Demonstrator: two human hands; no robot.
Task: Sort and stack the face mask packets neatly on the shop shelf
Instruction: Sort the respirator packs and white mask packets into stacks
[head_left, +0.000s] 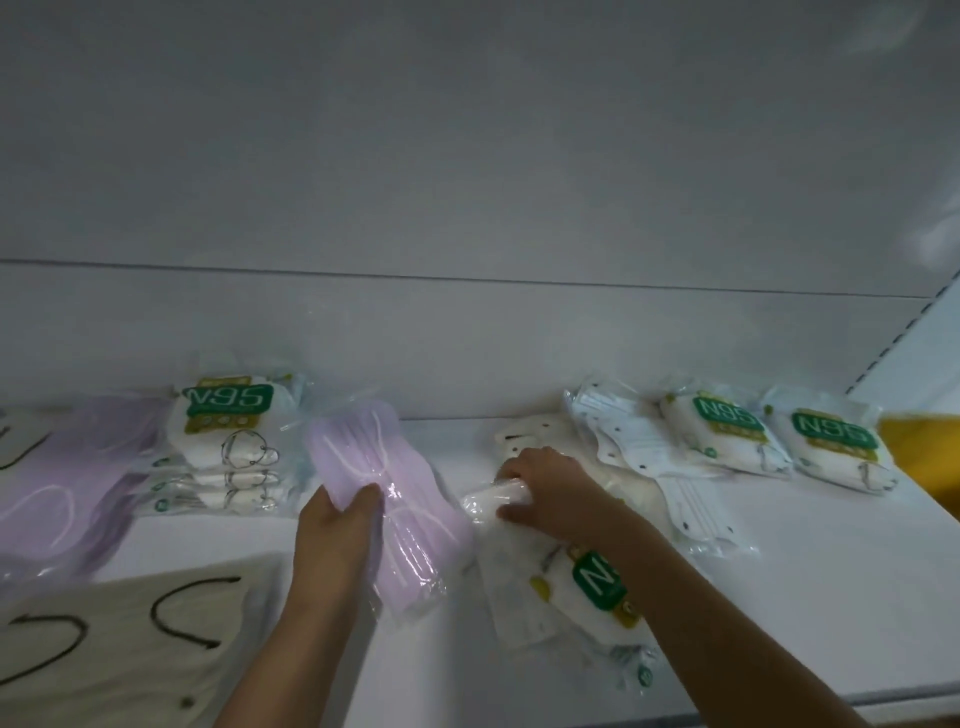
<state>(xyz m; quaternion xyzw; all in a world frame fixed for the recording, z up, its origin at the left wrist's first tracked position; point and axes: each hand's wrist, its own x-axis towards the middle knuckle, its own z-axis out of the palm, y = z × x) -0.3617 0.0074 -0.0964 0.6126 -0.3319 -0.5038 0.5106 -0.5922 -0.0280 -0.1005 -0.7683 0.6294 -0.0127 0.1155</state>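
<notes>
The white shelf carries mask packets: lilac ones at its left edge, a stack of N95 packets at the back, 2 more N95 packets near the back right corner, 1 nearer the front

— What is reading clearly on the shelf?
— "N95" is showing in white on green labels: on the top white packet of the left stack and on two white plastic packets at the far right.
</notes>
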